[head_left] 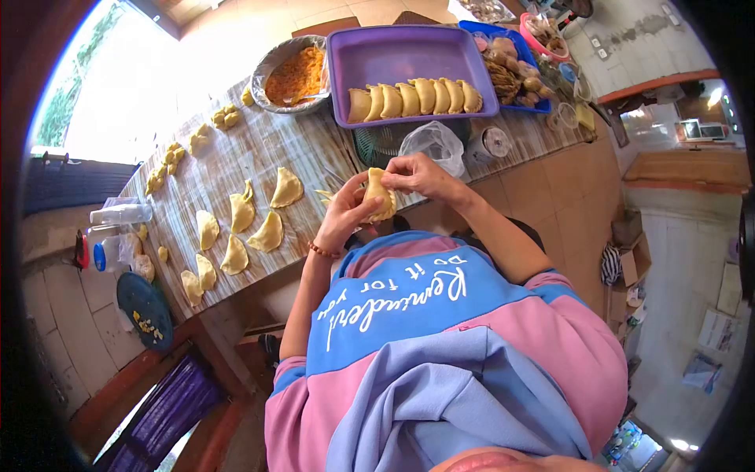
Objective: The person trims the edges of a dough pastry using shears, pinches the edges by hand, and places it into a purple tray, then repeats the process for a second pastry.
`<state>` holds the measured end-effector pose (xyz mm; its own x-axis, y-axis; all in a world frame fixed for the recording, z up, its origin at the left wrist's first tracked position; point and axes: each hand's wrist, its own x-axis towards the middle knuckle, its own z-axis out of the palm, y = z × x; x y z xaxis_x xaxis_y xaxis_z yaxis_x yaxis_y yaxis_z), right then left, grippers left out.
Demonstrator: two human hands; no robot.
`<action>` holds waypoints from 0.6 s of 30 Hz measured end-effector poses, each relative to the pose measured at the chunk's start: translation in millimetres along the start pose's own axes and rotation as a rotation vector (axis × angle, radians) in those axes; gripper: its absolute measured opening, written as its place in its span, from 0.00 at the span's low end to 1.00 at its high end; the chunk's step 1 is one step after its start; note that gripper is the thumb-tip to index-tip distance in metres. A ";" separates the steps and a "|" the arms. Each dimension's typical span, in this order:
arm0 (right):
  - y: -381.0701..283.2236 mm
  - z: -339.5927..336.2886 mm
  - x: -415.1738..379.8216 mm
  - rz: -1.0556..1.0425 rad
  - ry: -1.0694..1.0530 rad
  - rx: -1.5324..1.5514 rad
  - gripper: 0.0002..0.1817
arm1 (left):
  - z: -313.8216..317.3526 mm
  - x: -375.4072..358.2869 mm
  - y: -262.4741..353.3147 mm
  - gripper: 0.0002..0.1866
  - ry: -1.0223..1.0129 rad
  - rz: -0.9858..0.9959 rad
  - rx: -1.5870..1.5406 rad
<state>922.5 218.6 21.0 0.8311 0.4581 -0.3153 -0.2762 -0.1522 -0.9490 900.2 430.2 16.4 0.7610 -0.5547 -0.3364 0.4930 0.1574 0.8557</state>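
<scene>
A folded dough pastry point(379, 197) is held up in front of my chest, near the table's front edge. My left hand point(348, 211), with a beaded bracelet at the wrist, has its fingers around the pastry's left side. The fingers of my right hand point(417, 176) pinch the pastry's upper right edge. Its lower edge looks crimped. Several half-moon pastries point(267, 232) lie on the table to the left. Beyond my hands, a purple tray point(409, 63) holds a row of crimped pastries point(425, 96).
A bowl of orange filling point(297, 75) stands left of the tray. Small dough lumps point(199, 140) line the table's far left. Right of my hands are a clear plastic bag point(432, 145) and a jar point(491, 145). A blue tray point(528, 105) of food sits behind.
</scene>
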 end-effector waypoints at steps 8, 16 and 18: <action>0.3 -3.4 6.1 -0.013 -0.032 0.071 0.11 | -2.6 0.9 3.8 0.32 -0.040 0.023 -0.023; -2.3 -0.6 2.1 -0.055 0.040 -0.153 0.11 | -3.8 3.7 -4.5 0.32 -0.015 0.014 0.026; 4.0 -8.0 5.1 0.009 -0.038 -0.013 0.11 | -3.8 4.1 -4.8 0.32 -0.016 0.012 0.025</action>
<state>929.5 213.3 15.6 0.8096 0.4894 -0.3241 -0.2771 -0.1681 -0.9460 902.5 430.3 9.4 0.7600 -0.5658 -0.3199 0.4730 0.1439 0.8692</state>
